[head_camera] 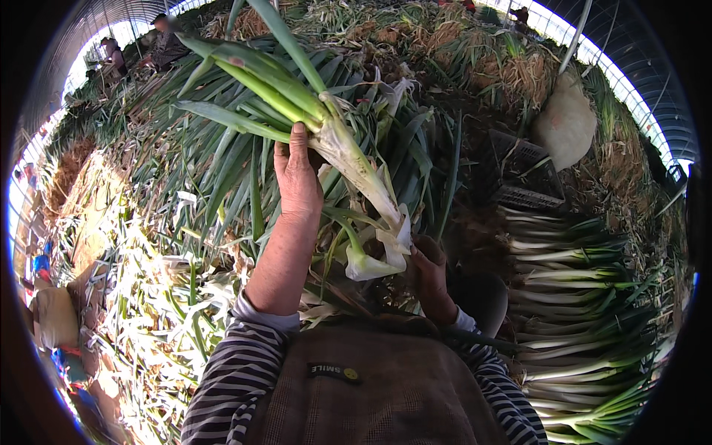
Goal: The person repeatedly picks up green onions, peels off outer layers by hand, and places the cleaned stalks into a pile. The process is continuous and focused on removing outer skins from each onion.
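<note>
A thick green onion (356,167) with a pale stalk slants across the middle of the view, its green leaves towards the upper left. My left hand (297,172) grips it where the leaves meet the stalk, thumb on top. Down at the root end, my right hand (431,272) holds the loose outer skin, its fingers partly in shadow. A peeled-back outer layer (370,264) hangs beside the root end. Beneath the held onion lies a large heap of green onions (222,161), leaves spread to the left.
Peeled onions lie in a long row (567,311) at my right. Beyond it are a dark plastic crate (525,172) and a pale sack (566,122). Leaf scraps (161,311) litter the ground at left. Two people (167,44) sit among onions at the upper left.
</note>
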A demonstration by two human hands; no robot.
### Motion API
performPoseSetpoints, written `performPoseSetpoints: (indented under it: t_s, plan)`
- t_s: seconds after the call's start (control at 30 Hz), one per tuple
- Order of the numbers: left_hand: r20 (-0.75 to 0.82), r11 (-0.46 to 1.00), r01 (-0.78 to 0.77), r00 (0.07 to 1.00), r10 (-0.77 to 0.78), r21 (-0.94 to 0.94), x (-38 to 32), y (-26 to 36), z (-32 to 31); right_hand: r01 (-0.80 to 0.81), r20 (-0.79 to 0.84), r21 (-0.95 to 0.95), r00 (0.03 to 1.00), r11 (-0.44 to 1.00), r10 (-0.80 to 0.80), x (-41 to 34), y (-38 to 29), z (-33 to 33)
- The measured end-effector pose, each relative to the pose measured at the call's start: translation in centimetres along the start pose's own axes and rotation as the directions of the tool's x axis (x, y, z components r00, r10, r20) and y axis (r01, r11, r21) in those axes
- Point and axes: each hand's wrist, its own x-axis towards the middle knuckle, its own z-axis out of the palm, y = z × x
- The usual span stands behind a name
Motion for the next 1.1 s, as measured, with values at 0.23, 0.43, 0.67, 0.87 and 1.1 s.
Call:
performPoseSetpoints:
  t_s: [0.23, 0.43, 0.67, 0.87, 1.1]
  plan:
    - [-0.197, 0.866, 0.399, 0.915, -0.353, 0.302, -3.7, 1.9, 1.2, 0.061, 0.149, 0.147, 0.985, 0.987, -0.083, 1.0, -1.8, 3.0]
    - [-0.418, 0.701, 0.546, 0.829, -0.372, 0.459, -0.7, 7.5, -7.3, -0.009, 0.132, 0.140, 0.991, 0.990, -0.010, 1.6, -3.4, 0.2]
    - [0.310, 0.739, -0.046, 0.924, -0.224, 0.672, -1.1, 2.7, 0.5, -0.156, 0.152, 0.084, 0.978, 0.984, 0.142, -0.1, -2.1, -1.9]
    - [0.131, 0.688, 0.312, 0.850, -0.510, 0.655, 2.3, -9.0, 5.9, -0.287, 0.061, -0.065, 0.955, 0.956, 0.291, -3.0, -0.5, -2.3]
    - [0.079, 0.871, 0.435, 0.883, -0.462, 0.226, 1.5, -11.4, 3.7, -0.310, 0.216, -0.249, 0.906, 0.917, 0.365, -3.8, 0.0, -3.5]
